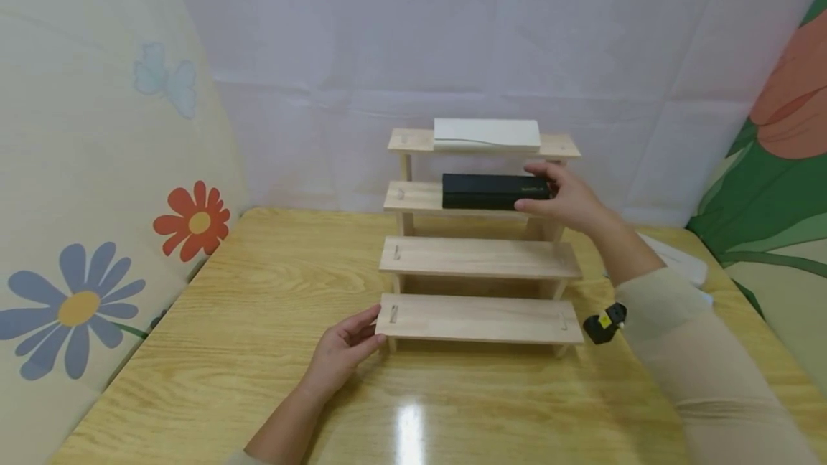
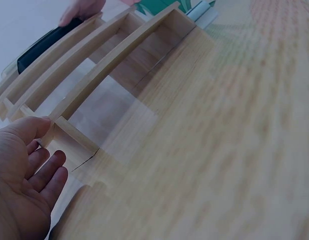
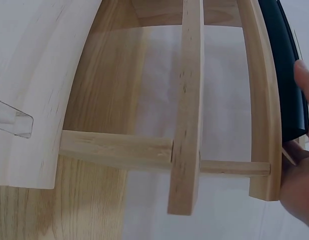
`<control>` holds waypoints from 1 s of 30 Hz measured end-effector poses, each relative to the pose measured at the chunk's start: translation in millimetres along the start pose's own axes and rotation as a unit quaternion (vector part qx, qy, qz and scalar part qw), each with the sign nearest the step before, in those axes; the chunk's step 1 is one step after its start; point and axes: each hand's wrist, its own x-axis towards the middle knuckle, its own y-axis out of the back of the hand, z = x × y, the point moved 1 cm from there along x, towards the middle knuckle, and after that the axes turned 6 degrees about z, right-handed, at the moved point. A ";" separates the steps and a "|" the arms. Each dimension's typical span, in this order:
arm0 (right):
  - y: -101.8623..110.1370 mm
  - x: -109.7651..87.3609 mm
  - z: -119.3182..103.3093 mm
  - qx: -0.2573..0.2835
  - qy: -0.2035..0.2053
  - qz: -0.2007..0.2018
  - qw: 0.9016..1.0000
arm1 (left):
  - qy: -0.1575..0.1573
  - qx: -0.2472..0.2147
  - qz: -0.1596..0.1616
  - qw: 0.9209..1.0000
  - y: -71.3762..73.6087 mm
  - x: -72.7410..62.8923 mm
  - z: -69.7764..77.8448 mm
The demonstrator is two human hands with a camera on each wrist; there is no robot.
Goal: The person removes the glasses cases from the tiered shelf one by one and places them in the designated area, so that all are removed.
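A long black case (image 1: 484,191) with small gold lettering lies on the second step from the top of a pale wooden four-step display stand (image 1: 478,258). My right hand (image 1: 563,199) grips the case's right end, thumb at the front and fingers behind. In the right wrist view, that hand (image 3: 303,175) is partly cut off beside the dark case (image 3: 283,75). My left hand (image 1: 345,350) holds the left end of the lowest step between thumb and forefinger. The left wrist view shows this thumb (image 2: 32,129) against the wood, the other fingers loosely curled below.
A white case (image 1: 486,134) with a curved flap edge rests on the top step. Right of the stand, a small black object with a yellow label (image 1: 604,323) sits on the wood-grain table (image 1: 271,271). White items (image 1: 675,260) lie behind my right forearm. Cloth backdrops enclose the table.
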 end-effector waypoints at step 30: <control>-14.2 12.5 -9.6 -0.056 0.014 -0.027 0.998 | 0.005 0.010 0.008 1.000 -0.3 -0.5 1.4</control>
